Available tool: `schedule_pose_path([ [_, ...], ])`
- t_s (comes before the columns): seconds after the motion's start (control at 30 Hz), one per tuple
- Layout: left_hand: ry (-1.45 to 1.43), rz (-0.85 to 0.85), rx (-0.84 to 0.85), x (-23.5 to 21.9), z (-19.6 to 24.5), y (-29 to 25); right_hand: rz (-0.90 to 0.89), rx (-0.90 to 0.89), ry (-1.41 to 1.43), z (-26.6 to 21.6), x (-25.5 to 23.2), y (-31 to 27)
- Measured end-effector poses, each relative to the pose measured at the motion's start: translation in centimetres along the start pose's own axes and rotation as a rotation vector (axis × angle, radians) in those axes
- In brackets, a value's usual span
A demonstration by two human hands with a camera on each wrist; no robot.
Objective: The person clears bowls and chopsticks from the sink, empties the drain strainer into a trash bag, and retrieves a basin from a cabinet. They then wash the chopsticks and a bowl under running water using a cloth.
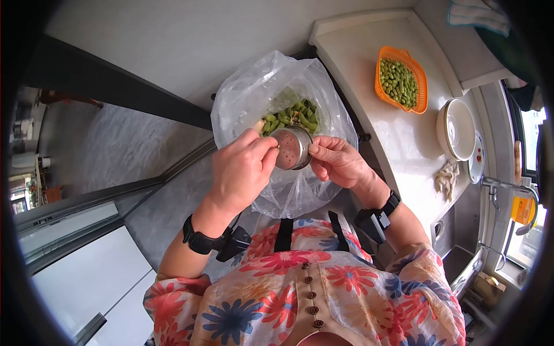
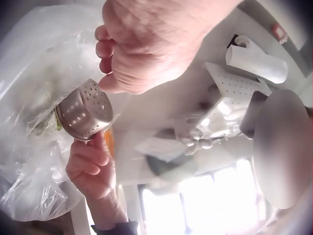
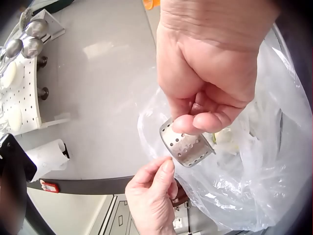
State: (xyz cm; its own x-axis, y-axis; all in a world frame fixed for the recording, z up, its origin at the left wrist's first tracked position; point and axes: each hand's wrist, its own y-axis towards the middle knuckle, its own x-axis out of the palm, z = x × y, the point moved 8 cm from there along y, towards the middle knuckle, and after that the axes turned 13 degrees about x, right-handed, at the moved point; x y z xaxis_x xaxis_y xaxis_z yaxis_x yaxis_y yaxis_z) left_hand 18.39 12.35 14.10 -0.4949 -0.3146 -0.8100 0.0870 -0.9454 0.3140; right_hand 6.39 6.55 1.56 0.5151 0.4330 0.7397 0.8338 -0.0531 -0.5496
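Observation:
A perforated metal cup [image 1: 287, 151] is tilted over an open clear plastic bag [image 1: 242, 86] with green pods [image 1: 300, 115] inside. My right hand [image 1: 346, 164] grips the cup's rim between thumb and fingers; in the right wrist view its fingertips curl over the cup [image 3: 188, 147]. Beside the cup's other side is my left hand [image 1: 239, 173], its fingers curled and thumb against the index finger. The left wrist view shows this hand [image 2: 146, 44] above the cup [image 2: 85, 110]. Whether the left fingertips hold something small cannot be made out.
On the counter [image 1: 369, 121] to the right stand an orange basket [image 1: 425, 86] of green beans, a white bowl [image 1: 460, 130] and a crumpled cloth [image 1: 447, 179]. A sink [image 1: 459, 230] and tap [image 1: 502, 183] are farther right. A dark-framed door stands left of the bag.

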Motion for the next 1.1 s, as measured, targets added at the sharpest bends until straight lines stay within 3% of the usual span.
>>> schedule_pose_path([
  [0.6, 0.085, -0.157, 0.05, 1.1, 0.1, 0.9, -0.043, -0.019, -0.08, -0.4, 0.4, -0.3],
  [1.1, -0.074, -0.02, -0.043, 0.1, -1.4, 0.2, -0.049, -0.015, -0.044, -0.1, -0.1, -0.4],
])
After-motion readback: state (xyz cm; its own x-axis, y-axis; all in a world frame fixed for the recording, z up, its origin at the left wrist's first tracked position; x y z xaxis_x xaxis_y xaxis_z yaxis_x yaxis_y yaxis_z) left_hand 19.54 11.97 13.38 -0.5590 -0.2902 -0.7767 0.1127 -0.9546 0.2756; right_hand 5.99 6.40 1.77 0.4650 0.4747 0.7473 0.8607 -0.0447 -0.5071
